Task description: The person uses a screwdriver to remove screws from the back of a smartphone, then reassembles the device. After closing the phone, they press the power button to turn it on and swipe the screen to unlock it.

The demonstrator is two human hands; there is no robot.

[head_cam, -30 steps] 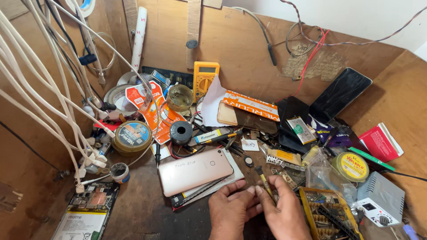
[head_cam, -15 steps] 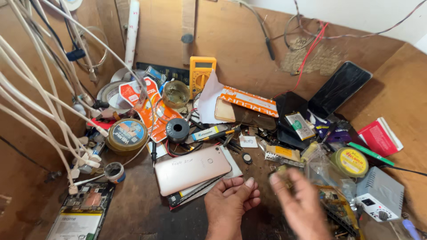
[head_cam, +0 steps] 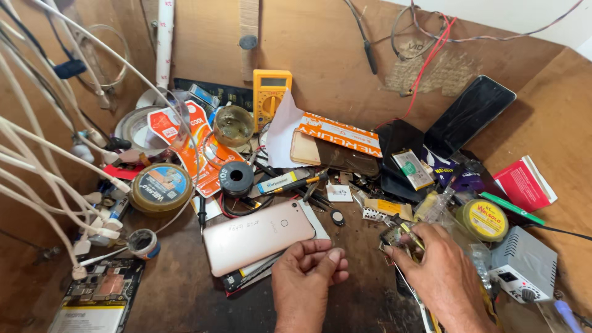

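Observation:
My left hand (head_cam: 308,277) hovers low over the wooden bench, fingers curled in and thumb pressed to the forefinger; nothing shows between them. It is just below a rose-gold phone (head_cam: 259,237) lying face down on a stack of thin panels. My right hand (head_cam: 444,274) is to the right, its fingertips down in a heap of small parts (head_cam: 394,237) and clear plastic bags. A thin yellow-tipped piece (head_cam: 412,231) sticks out by its fingers; whether the hand grips it is hidden.
The bench is crowded: a yellow multimeter (head_cam: 271,95), black solder spool (head_cam: 237,179), round tin (head_cam: 161,185), glass jar (head_cam: 233,125), leaning black phone (head_cam: 472,114), red box (head_cam: 524,182), yellow-lidded tin (head_cam: 484,219), grey power unit (head_cam: 524,265). White cables (head_cam: 43,166) hang at left above an opened phone (head_cam: 92,302).
A second ago both hands were together on a thin tool. They have parted: my right hand has swung right into the parts heap, while my left hand stays near the phone.

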